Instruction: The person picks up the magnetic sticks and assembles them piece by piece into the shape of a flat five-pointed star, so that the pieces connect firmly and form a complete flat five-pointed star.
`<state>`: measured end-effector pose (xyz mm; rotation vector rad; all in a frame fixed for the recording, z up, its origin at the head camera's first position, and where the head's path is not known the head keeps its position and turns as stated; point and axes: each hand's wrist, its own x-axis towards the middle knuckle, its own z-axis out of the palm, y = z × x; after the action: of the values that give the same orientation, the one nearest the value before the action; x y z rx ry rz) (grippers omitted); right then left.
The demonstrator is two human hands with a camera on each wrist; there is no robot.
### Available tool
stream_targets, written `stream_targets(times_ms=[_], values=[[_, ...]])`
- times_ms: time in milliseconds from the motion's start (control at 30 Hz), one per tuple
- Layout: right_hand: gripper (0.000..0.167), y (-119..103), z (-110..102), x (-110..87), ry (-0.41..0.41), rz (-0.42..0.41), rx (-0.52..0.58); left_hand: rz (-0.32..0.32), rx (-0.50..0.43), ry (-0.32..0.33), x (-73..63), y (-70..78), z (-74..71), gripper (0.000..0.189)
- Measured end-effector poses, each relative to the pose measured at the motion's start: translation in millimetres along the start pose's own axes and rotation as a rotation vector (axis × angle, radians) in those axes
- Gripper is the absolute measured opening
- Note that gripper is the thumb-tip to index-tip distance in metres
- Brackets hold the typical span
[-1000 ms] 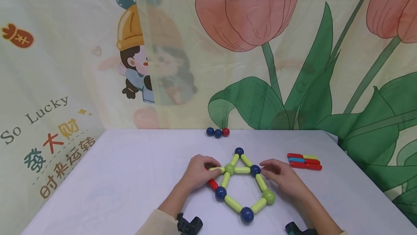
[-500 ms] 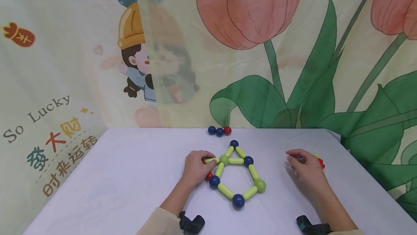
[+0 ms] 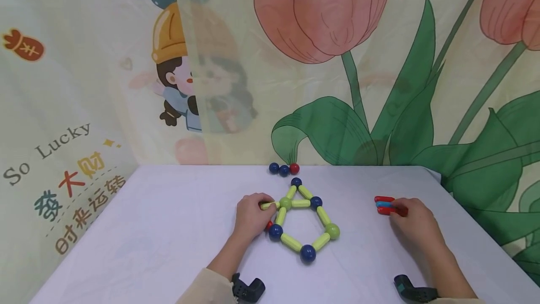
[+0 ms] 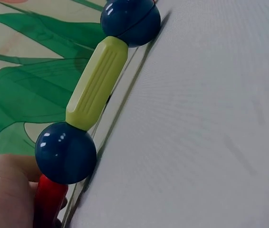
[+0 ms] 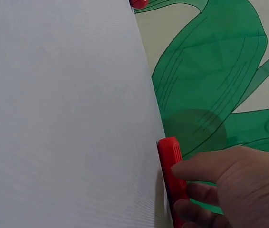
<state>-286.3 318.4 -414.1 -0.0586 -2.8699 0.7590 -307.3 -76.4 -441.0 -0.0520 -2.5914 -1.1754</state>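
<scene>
A flat frame of lime magnetic sticks joined by blue and green balls [image 3: 308, 253] lies mid-table, a triangle above a larger ring. My left hand [image 3: 252, 215] pinches the lime stick [image 3: 268, 205] that juts left from the upper green ball [image 3: 285, 203]. Just under those fingers, a red stick [image 4: 50, 202] runs to a blue ball [image 4: 65, 153], partly hidden by the hand in the head view. At the right, my right hand [image 3: 417, 222] grips the right end of the nearest red stick [image 5: 171, 164] in a small row, thumb and fingers on it.
Beside that red stick lie a blue-ended stick [image 3: 383, 204] and another red stick [image 3: 384, 198], their right ends hidden by the hand. Two blue balls and a red ball [image 3: 294, 168] sit at the table's back edge, before a printed cloth backdrop [image 3: 219, 149].
My right hand has left the frame's upper right blue ball and moved right to the loose sticks. The left hand keeps its hold while the frame has shifted slightly left and turned.
</scene>
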Motion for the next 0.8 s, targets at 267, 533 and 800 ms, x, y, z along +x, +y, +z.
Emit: stream_targets(times_ms=[267, 533, 800], values=[[0.049, 2.2, 3.1, 2.1, -0.063, -0.023, -0.06, 0.068, 0.106, 0.024, -1.3, 2.1, -0.7, 0.014], [0.048, 3.0, 4.5, 1.5, -0.056, -0.038, -0.025, 0.198, 0.164, -0.058, -3.5, 1.9, -0.5, 0.029], [0.039, -5.2, 9.1, 2.4, -0.013, -0.07, 0.038, 0.285, 0.201, -0.086, -2.7, 0.5, -2.8, 0.03]])
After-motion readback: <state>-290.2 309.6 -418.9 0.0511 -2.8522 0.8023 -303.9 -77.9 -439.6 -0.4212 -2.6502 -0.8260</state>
